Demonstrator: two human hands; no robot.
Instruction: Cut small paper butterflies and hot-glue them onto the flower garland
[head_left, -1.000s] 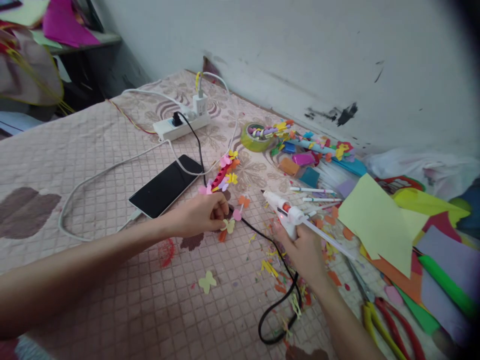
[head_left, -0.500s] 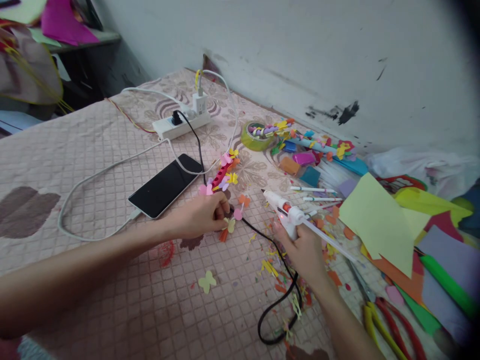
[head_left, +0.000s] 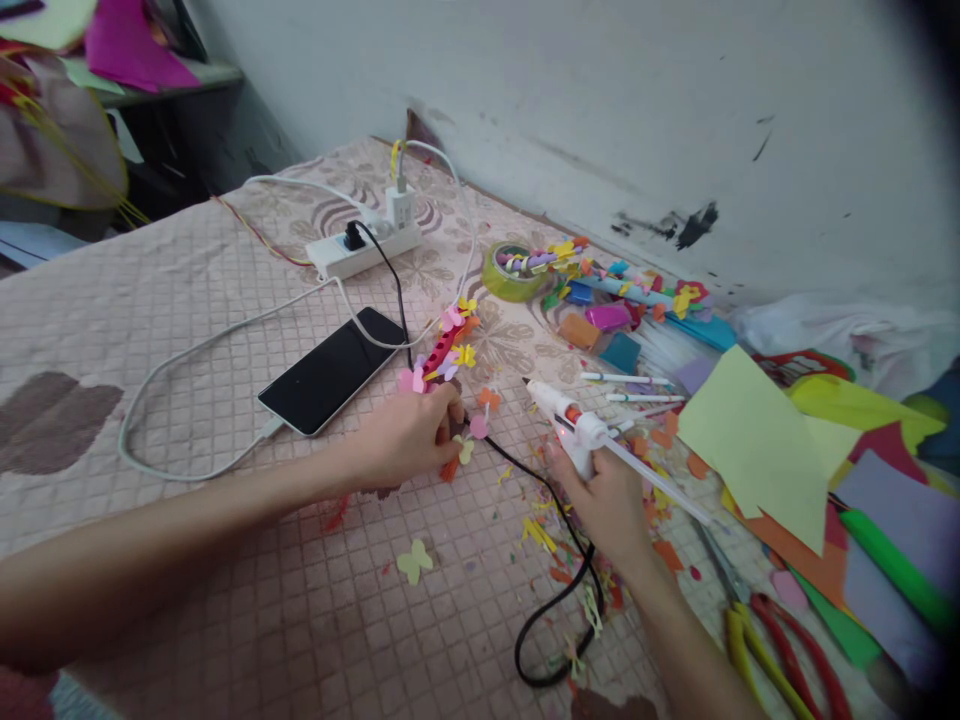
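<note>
Gripping a glue gun [head_left: 559, 405] (white), the right hand [head_left: 611, 500] hovers beside paper scraps [head_left: 540, 535].

Shows white on glue gun [head_left: 571, 418], black on cord [head_left: 536, 684], red on stick [head_left: 441, 350] with pink, yellow and orange cutouts [head_left: 465, 355], pale yellow on paper butterfly [head_left: 415, 562], brown florals and grid on pinkish-beige cloth [head_left: 300, 600].

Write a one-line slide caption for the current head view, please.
Right hand holding a glue gun, left hand holding a red stick trimmed with paper butterflies.
</note>
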